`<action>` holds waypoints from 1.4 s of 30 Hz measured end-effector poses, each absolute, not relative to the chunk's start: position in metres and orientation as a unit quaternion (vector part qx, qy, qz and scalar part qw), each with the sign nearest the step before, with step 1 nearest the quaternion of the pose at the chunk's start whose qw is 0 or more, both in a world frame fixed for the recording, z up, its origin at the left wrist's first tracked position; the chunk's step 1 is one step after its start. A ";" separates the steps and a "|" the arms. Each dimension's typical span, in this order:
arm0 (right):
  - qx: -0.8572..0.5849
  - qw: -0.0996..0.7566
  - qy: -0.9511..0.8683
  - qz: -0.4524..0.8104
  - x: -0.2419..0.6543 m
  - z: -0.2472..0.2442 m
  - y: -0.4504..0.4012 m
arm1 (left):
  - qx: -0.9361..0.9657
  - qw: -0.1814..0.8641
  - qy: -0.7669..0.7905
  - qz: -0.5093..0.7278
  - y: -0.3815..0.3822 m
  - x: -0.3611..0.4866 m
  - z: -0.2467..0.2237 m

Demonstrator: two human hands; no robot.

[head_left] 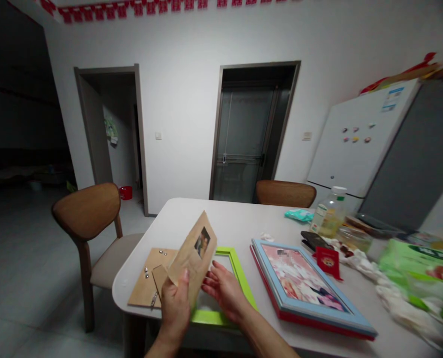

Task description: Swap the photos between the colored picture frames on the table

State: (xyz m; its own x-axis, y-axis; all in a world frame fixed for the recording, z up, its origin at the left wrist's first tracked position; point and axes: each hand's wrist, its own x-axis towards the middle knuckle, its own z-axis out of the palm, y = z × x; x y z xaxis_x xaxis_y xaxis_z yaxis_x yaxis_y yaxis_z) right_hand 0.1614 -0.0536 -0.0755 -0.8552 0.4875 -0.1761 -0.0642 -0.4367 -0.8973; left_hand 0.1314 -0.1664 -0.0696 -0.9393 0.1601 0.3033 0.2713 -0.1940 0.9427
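Note:
My left hand [176, 303] grips a flat brown kraft-paper piece [192, 256] by its lower end, thumb on the near face. It is tilted up and carries a small dark picture; whether it is an envelope or a single sheet I cannot tell. My right hand [225, 291] has its fingers apart at the paper's right edge; contact is unclear. Under both hands lies a lime-green picture frame [240, 273], partly covered. Left of it, a brown backing board [141, 291] with metal clips and a stand flap rests on the table.
A blue picture frame [276, 278] lies on a red one at the right. Beyond are a red packet [328, 262], a dark phone-like object [313, 240], a bottle [328, 214], crumpled tissues and a green tissue pack [411, 263]. Wooden chairs [89, 211] flank the white table [221, 211].

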 end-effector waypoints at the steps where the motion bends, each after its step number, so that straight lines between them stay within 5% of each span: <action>1: -0.193 0.177 -0.481 0.837 0.163 -0.078 -0.049 | -0.178 0.006 -0.619 -0.764 -0.163 0.135 -0.072; 6: -0.182 0.229 -0.493 0.819 0.175 -0.075 -0.016 | -0.202 -0.103 -0.590 -0.775 -0.158 0.132 -0.097; 16: -0.241 0.198 -0.715 0.625 0.163 -0.096 0.020 | -0.344 -0.018 -0.804 -0.485 -0.171 0.133 -0.117; 23: -0.251 0.223 -0.753 0.566 0.149 -0.104 0.026 | -0.402 0.052 -0.810 -0.424 -0.171 0.130 -0.135; 42: -0.246 0.217 -0.921 0.210 0.149 -0.109 0.020 | -0.440 0.004 -0.838 -0.324 -0.176 0.134 -0.111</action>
